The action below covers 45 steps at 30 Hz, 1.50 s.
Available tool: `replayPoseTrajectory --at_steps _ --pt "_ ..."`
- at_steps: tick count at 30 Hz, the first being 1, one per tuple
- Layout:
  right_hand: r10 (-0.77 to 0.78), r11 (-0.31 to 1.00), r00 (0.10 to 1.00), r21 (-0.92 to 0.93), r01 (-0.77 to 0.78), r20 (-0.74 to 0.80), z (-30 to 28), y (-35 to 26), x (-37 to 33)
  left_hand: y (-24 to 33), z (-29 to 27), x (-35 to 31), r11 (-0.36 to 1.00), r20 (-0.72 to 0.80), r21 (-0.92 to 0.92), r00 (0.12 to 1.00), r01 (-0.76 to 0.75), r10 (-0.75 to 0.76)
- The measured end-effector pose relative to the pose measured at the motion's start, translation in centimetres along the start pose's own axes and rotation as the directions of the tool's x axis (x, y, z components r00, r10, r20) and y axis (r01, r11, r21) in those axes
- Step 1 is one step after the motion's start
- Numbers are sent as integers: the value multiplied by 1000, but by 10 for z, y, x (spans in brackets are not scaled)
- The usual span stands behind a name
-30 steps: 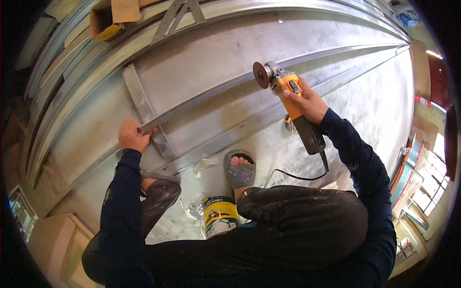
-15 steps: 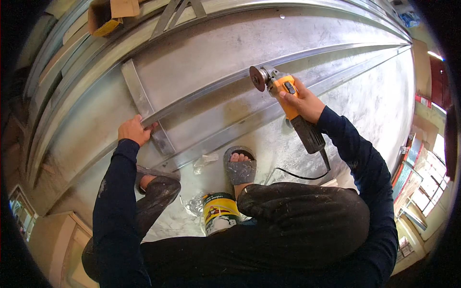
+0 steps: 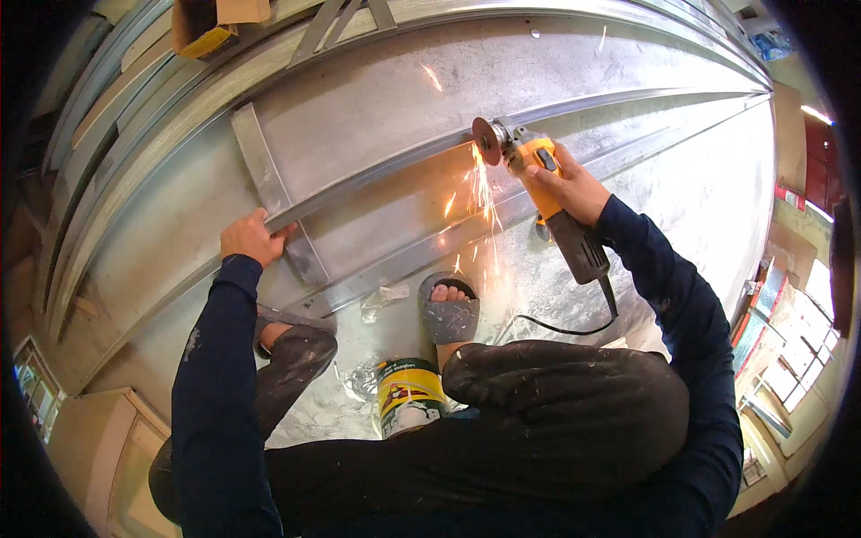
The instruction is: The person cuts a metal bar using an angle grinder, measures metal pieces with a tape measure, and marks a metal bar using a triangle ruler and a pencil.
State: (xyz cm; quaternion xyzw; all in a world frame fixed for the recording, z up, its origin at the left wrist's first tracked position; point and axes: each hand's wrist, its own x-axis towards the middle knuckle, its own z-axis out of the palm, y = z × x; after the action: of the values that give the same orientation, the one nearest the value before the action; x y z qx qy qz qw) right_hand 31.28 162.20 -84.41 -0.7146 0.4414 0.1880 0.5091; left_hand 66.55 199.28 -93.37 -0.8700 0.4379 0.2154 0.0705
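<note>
An angle grinder point(image 3: 549, 208) sits right of centre in the frame, its body orange toward the head and black toward the rear, with a dark switch on the orange part and a thin reddish-brown disc point(image 3: 487, 141) at the front. A black cord point(image 3: 565, 334) leaves the rear end and curves left. The right hand point(image 3: 576, 186) has its fingers wrapped around the orange body. The metal bar point(image 3: 377, 173) is a long, dull grey, narrow profile; the fingers of the left hand point(image 3: 249, 238) are closed around its end, left of centre. Near that end it crosses over a short flat metal piece point(image 3: 258, 152).

Half a second ago the disc gave off no sparks; now orange sparks point(image 3: 482, 193) stream down from its lower edge, where it meets the bar, and a few streaks show at the top of the frame. The left hand keeps almost the same place, and the grinder has barely shifted.

The grinder's long axis slants from upper left to lower right, disc end to the upper left. The bar runs from left of centre up toward the upper right, bowed by the lens.
</note>
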Motion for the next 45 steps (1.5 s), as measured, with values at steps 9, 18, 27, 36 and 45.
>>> replayPoseTrajectory --at_steps 9,18,27,36,45 --pt "18 1000 1000 25 -18 -15 3 -20 -2 0 1 -1 1000 -20 -21 1000 -10 10" --pt "-58 997 998 48 58 -6 3 -8 6 1 0 0 999 5 -28 1000 18 -17" --pt "-38 998 999 57 38 -4 3 -12 4 2 -4 1 997 58 -65 997 49 -45" --pt "-24 990 1000 142 23 10 4 -18 3 4 -2 0 999 -12 -33 999 30 -30" --pt "-98 983 995 156 94 17 6 -13 8 4 -2 0 998 40 -8 998 54 -54"
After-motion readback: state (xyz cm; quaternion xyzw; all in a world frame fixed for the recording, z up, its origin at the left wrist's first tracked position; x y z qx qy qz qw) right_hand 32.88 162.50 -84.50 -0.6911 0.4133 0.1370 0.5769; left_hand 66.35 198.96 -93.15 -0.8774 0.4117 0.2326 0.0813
